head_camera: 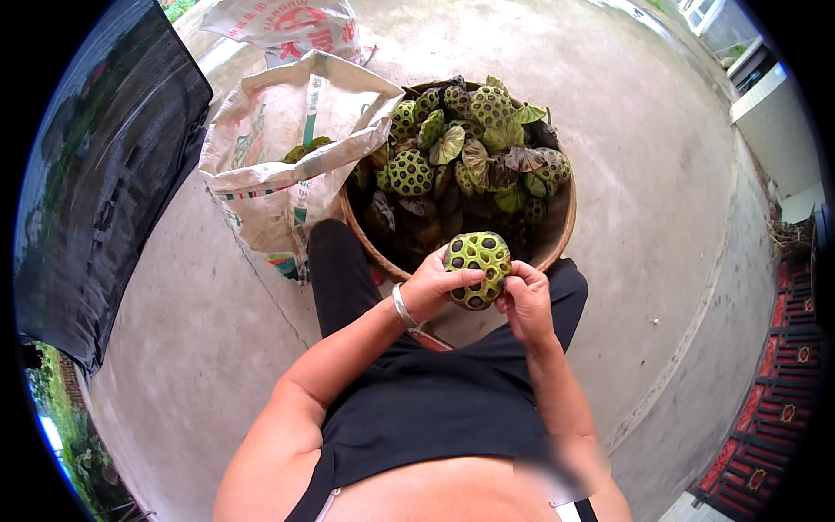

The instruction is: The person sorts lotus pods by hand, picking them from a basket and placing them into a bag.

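A green lotus seed pod (pixel 486 251) with dark seeds in its holes is held over the near rim of a round woven basket (pixel 566 215). My left hand (pixel 434 284), with a silver bangle on the wrist, grips the pod from the left, its thumb across the face. At the pod's right edge, the thumb and fingers of my right hand (pixel 527 297) pinch at a dark seed; how firmly the seed is held cannot be told. Many more pods, such as one round green pod (pixel 410 173), fill the basket, several with dried, curled leafy parts.
An open white woven sack (pixel 261 189) with some green-brown matter inside stands left of the basket. Another sack with red print (pixel 287 26) lies behind it. A dark sheet (pixel 111 183) hangs at far left. Concrete ground surrounds the basket; a red and black gate (pixel 760 417) is at lower right.
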Motion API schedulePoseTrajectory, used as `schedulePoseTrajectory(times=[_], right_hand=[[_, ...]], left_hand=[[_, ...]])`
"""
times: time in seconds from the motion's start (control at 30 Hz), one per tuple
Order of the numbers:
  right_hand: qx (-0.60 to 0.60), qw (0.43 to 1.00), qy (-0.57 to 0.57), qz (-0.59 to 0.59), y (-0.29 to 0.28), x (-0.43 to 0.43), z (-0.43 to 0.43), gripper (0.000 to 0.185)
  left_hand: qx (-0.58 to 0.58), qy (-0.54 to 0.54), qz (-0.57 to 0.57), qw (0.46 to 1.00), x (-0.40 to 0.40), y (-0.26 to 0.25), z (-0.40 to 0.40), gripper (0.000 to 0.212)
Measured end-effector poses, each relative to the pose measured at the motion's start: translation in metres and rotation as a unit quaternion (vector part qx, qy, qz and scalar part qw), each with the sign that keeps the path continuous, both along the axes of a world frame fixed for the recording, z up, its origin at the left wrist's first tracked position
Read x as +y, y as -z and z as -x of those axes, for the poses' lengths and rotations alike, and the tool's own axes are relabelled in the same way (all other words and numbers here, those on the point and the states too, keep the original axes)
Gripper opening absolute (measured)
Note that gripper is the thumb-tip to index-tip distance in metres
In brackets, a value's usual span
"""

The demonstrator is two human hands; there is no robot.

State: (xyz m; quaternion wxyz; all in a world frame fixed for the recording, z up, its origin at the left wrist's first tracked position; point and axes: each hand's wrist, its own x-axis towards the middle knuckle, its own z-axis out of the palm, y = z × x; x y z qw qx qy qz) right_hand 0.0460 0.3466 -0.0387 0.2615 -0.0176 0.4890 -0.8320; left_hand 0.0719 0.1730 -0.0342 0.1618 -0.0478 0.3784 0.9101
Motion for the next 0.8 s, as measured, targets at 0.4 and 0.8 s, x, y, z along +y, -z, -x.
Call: schedulePoseTrajectory(times=[0.4, 0.8], right_hand=[[0.163, 0.967, 0.079, -0.18, 0.008, -0.01, -0.009, 0.009], [-0.016, 0.999, 0.026, 0.042, 0.013, 0.0, -0.013, 0.013]], left_hand=[[-0.029, -0.111, 0.06, 0.992, -0.002, 0.019, 0.002, 0.041], [-0.096, -0.089, 0.019, 0.991, -0.013, 0.016, 0.002, 0.029]])
